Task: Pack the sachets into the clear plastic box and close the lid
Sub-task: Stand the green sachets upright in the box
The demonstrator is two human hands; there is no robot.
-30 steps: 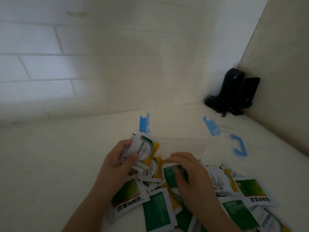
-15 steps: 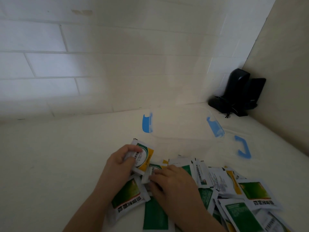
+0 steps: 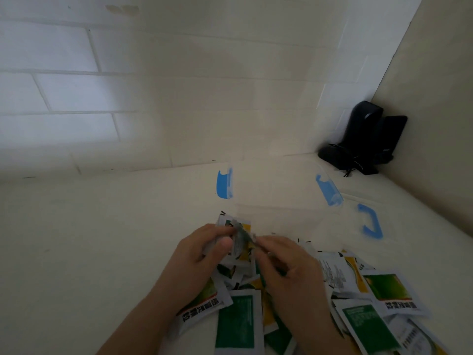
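Dozens of green-and-white foil sachets (image 3: 353,290) lie heaped beneath both hands; left hand (image 3: 197,254) grips a small stack (image 3: 238,242), right hand (image 3: 284,262) pinches another sachet, the clear blue-latched plastic box (image 3: 276,190) open beyond; light, slippery packets best held by their edges.

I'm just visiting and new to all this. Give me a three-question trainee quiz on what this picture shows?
1. True or false: the clear plastic box already holds most of the sachets.
2. What does the left hand grip?
A. a blue clip
B. a small stack of sachets
C. the black device
3. Fill in: the lid with the blue handle lies to the ____ of the box.

Key
1. False: the box looks empty, and the loose sachets lie piled on the table in front of it.
2. B; the right hand pinches a sachet edge beside that stack.
3. Right.
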